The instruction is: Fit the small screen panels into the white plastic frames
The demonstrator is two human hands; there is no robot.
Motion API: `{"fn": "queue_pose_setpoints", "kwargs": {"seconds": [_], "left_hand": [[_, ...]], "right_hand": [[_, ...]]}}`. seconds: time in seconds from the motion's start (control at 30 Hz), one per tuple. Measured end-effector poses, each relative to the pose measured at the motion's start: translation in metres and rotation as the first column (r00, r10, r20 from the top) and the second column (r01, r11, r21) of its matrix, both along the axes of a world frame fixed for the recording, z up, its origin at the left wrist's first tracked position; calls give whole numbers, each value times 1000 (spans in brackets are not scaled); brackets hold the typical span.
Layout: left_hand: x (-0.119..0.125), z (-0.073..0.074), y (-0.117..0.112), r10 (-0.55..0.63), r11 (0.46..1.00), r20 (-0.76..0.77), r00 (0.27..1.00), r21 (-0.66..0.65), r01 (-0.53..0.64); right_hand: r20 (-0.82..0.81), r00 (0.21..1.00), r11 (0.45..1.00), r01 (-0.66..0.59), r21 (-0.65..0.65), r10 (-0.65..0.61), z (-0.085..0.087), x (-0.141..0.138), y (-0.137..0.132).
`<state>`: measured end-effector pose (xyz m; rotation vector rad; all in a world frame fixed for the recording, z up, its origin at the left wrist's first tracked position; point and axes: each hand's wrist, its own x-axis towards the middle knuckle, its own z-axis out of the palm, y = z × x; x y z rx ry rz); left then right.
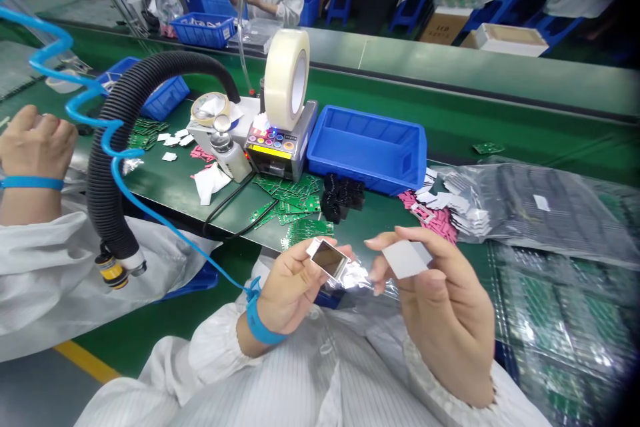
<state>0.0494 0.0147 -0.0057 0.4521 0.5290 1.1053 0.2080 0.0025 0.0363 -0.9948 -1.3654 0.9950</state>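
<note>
The left hand (293,287) is hanging at seven o'clock, pinching between its raised thumb (300,260) and curled fingers; the right hand (443,310) is hovering at four o'clock, pinching too, its fingertips (395,232) pointing toward the left hand; the two hands are holding just apart, palms turning inward.
</note>
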Motion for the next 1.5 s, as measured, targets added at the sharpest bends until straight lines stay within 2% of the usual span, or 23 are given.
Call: {"fn": "queue_pose_setpoints", "kwargs": {"seconds": [0.13,0.23,0.3,0.43,0.57,0.83,1.1,1.27,1.5], "left_hand": [[0,0,-1,20,996,-58,998,90,-14],[-2,-4,-4,39,986,-134,990,169,-16],[-4,-7,-6,55,978,-184,981,209,-16],[-8,-11,-7,96,966,-221,971,256,-37],[-9,-9,-6,129,967,-269,954,248,-61],[-13,3,-10,123,963,-392,912,270,-13],[-18,8,-14,158,933,-490,857,357,32],[-18,8,-15,197,919,-524,829,393,29],[-14,5,-16,277,915,-611,742,404,-9]], "right_hand": [[335,941,985,-12,174,-47,5,0,7],[524,839,936,-53,348,-147,9,-4,12],[614,765,902,-109,418,-193,11,-10,13],[678,701,876,-160,454,-223,10,-17,9],[748,641,869,-258,422,-173,8,-14,7],[677,731,890,-253,379,-81,14,-10,10],[693,718,899,-262,352,-62,19,-11,2],[676,730,885,-248,394,-96,18,-12,2],[643,763,891,-242,385,-70,16,-17,7]]}}
